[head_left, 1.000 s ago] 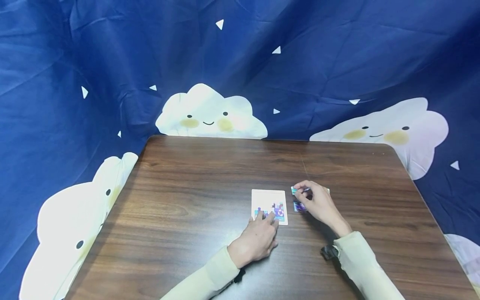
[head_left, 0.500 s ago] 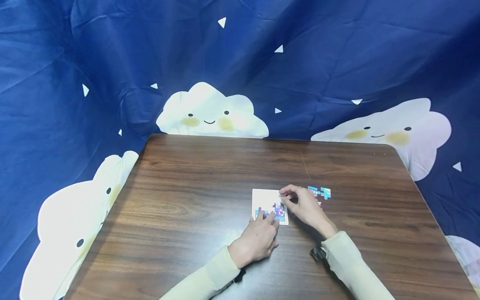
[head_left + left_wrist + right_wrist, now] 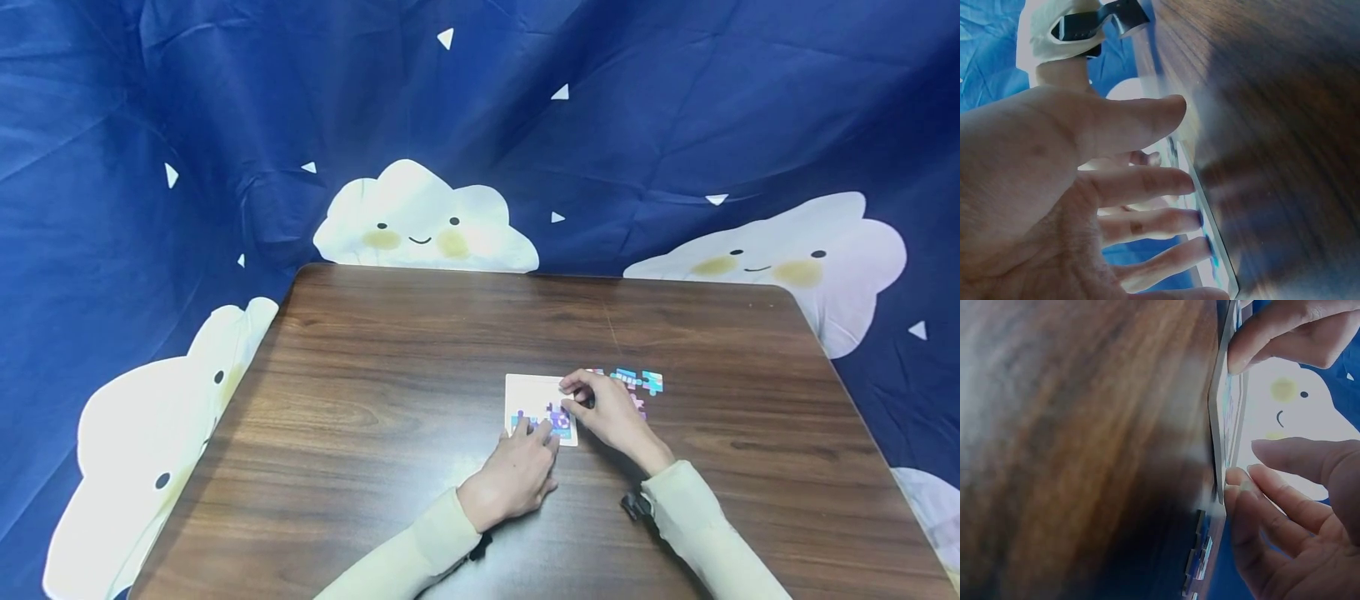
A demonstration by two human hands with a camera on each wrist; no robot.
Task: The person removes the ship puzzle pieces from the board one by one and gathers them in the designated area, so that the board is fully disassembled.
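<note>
A white puzzle board (image 3: pixel 528 390) lies on the table with purple and blue jigsaw pieces (image 3: pixel 558 418) along its lower part. My left hand (image 3: pixel 513 477) rests its fingertips on the board's near edge. In the left wrist view the fingers (image 3: pixel 1154 222) of that hand are straight, touching the board. My right hand (image 3: pixel 617 418) is at the board's right side, fingers bent. Its thumb (image 3: pixel 1291 456) stands apart from the fingers beside the board's end in the right wrist view. Whether a small piece is between them cannot be made out.
Loose jigsaw pieces, blue (image 3: pixel 652 382) and pink (image 3: pixel 638 405), lie right of the board, partly behind the right hand. The brown wooden table (image 3: pixel 375 358) reaches back to a blue curtain (image 3: pixel 600 150) printed with clouds.
My right hand has moved left from the loose pieces to the board's right edge, uncovering some blue pieces. The left hand has stayed on the board. The head view has shifted slightly.
</note>
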